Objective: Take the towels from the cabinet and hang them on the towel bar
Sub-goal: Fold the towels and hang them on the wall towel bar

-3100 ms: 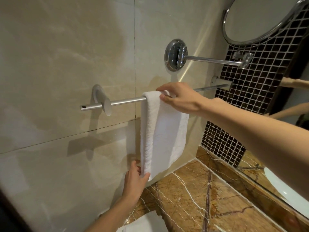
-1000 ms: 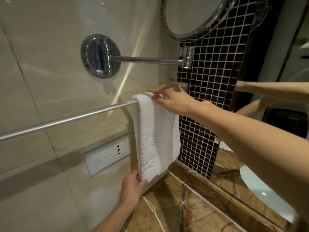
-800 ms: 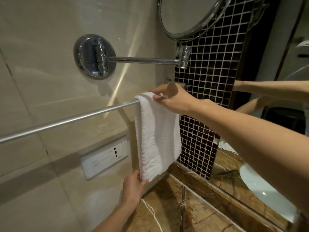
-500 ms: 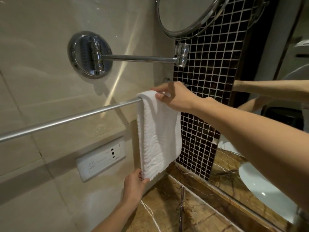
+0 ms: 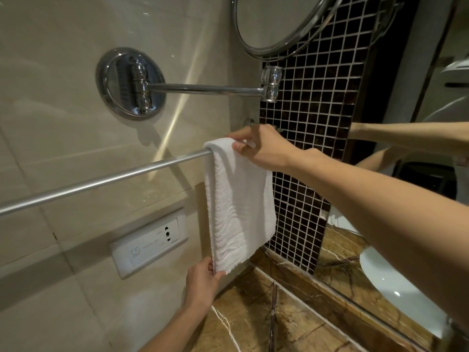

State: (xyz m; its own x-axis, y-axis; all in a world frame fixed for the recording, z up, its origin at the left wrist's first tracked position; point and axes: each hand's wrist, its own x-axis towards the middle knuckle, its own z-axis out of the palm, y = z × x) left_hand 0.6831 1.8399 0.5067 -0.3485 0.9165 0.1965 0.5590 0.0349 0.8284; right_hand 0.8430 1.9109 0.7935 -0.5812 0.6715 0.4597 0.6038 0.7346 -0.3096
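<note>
A white folded towel (image 5: 238, 204) hangs over the right end of the metal towel bar (image 5: 101, 182), which runs across the beige tiled wall. My right hand (image 5: 264, 148) rests on the top of the towel at the bar, fingers pinching the fold. My left hand (image 5: 201, 283) pinches the towel's lower left corner from below. The bar's right end and bracket are hidden behind my right hand.
A chrome swing arm (image 5: 203, 88) on a round wall plate (image 5: 130, 83) carries a round mirror (image 5: 276, 21) above the bar. A white socket panel (image 5: 149, 243) sits under the bar. Brown marble counter (image 5: 266, 313), dark mosaic tile (image 5: 312, 123) and a wall mirror (image 5: 406, 224) lie to the right.
The towel has slid along the bar toward its right end with both hands still on it. Over the last second it barely moves; the view shifts slightly.
</note>
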